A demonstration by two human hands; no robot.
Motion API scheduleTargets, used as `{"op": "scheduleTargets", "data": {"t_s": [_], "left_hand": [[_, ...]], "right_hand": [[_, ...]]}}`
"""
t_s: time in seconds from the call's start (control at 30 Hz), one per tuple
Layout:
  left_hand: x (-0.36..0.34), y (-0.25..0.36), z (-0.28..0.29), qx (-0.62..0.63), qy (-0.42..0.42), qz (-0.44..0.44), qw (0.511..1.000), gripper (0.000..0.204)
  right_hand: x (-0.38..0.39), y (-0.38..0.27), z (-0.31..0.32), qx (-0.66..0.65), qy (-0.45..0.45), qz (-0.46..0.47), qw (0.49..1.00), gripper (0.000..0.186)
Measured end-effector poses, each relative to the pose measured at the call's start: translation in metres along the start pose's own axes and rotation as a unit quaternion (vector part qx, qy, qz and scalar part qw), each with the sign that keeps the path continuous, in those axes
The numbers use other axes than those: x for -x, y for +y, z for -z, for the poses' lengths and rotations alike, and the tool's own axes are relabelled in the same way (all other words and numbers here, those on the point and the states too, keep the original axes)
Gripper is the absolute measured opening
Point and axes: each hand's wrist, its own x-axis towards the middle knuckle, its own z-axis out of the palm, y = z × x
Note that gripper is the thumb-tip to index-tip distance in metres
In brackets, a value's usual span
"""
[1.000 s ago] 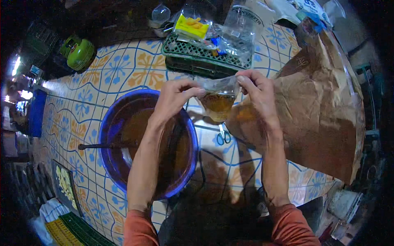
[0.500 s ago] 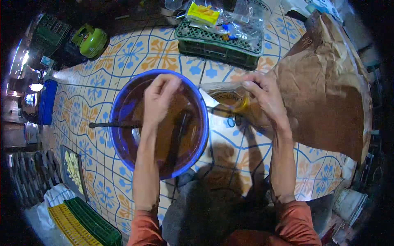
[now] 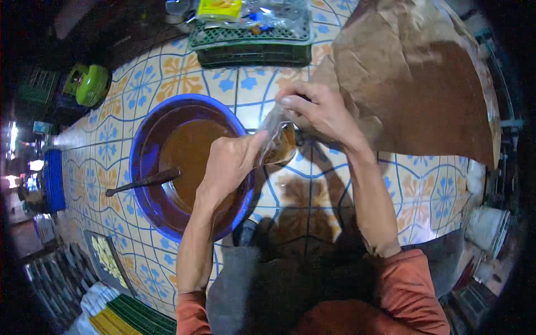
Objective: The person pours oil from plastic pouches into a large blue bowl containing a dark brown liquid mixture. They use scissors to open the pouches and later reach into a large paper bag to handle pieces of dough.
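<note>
Left hand (image 3: pixel 229 162) is back on the clear bag (image 3: pixel 282 146); half a second ago it's off it, over the blue tub (image 3: pixel 190 97). Fingers now on the bag's lower left side; one second ago, at its top corner. Bag goes from top edge near level to steep slant, right hand (image 3: pixel 321 109) at the upper end. Stick's (image 3: pixel 145 181) inner end now clear of the left forearm.

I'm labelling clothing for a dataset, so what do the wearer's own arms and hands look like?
Both the left hand and the right hand are ungloved. The left sleeve and right sleeve are plain orange-red, the right one visibly creased; both stop well short of the wrists, leaving the forearms bare.
</note>
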Motion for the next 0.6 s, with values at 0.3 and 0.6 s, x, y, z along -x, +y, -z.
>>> {"op": "scheduleTargets", "data": {"t_s": [0.3,0.6], "left_hand": [[0.03,-0.049,-0.009,0.381,-0.112,0.273,0.876,0.046],[0.046,-0.047,0.001,0.433,-0.26,0.201,0.839,0.04]], "right_hand": [[0.046,0.154,-0.074,0.187,0.013,-0.078,0.979,0.032],[0.069,0.172,-0.119,0.411,0.159,-0.086,0.894,0.026]]}}
